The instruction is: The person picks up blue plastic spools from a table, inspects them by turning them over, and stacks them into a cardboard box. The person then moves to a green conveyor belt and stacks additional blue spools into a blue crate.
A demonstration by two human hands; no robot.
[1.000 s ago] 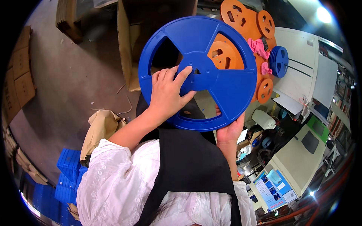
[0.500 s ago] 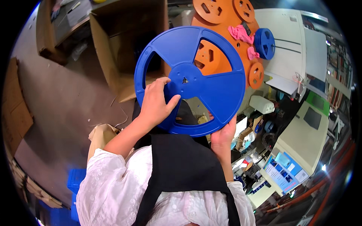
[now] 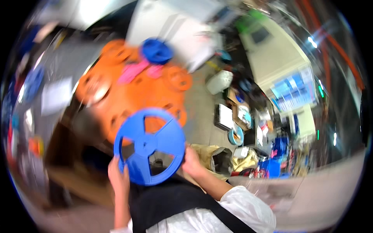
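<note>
A blue plastic reel [image 3: 171,138] with cut-out windows and a hub in its middle is held in front of my apron. At its lower left rim my left hand [image 3: 118,175] grips the edge, thumb lying on the face. My right hand [image 3: 191,161] is closed on the right edge, its fingers partly hidden behind the rim. Beyond the reel spreads an orange round-lobed table [image 3: 136,95] bearing several orange reels [image 3: 93,86]. A stack of blue reels [image 3: 156,51] lies at its far side, near pink cloths [image 3: 133,72]. Motion blurs much of the picture.
An open cardboard box [image 3: 77,182] stands at the lower left, beside a grey worktop [image 3: 56,66] holding papers. To the right are a white plastic jug [image 3: 220,82], a beige sack [image 3: 208,155], a blue tub [image 3: 236,136] and a large beige machine cabinet [image 3: 276,50].
My view has swung to the right, and the table now lies ahead. My left hand has gone from the reel's hub to its left rim; my right hand still holds the right side.
</note>
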